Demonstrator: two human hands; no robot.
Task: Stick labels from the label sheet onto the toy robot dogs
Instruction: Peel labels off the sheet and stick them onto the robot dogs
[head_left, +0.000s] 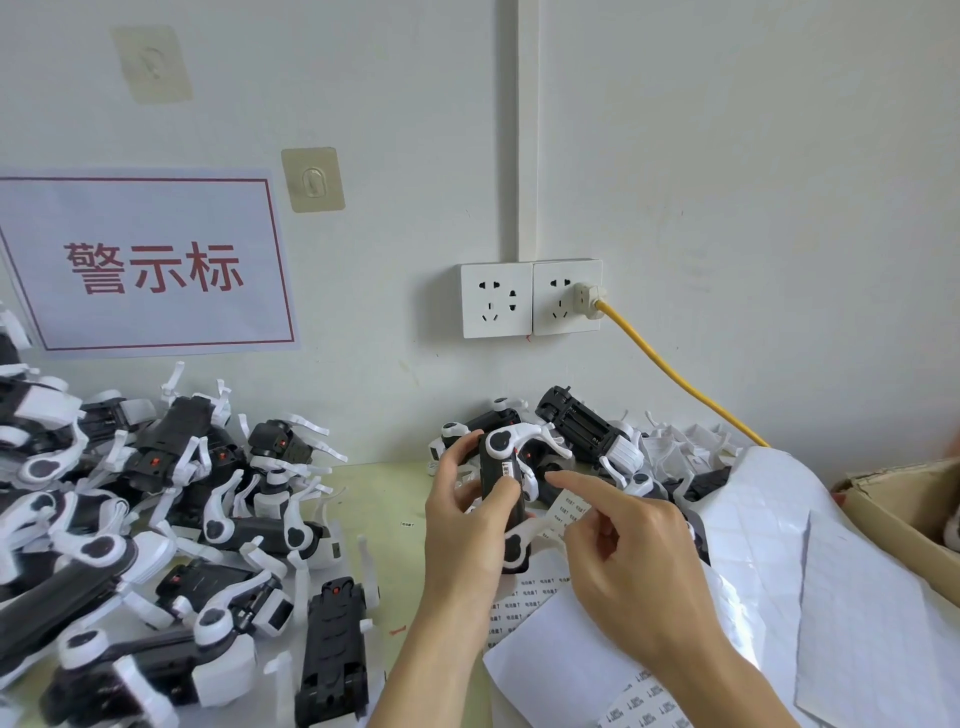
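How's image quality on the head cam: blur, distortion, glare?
Head view: even, soft light and no harsh glare; wide-angle bowing at the edges, visible on the sign; slight softness on the right hand and left hand; held toy robot dog reasonably sharp; label sheet print too small to read.
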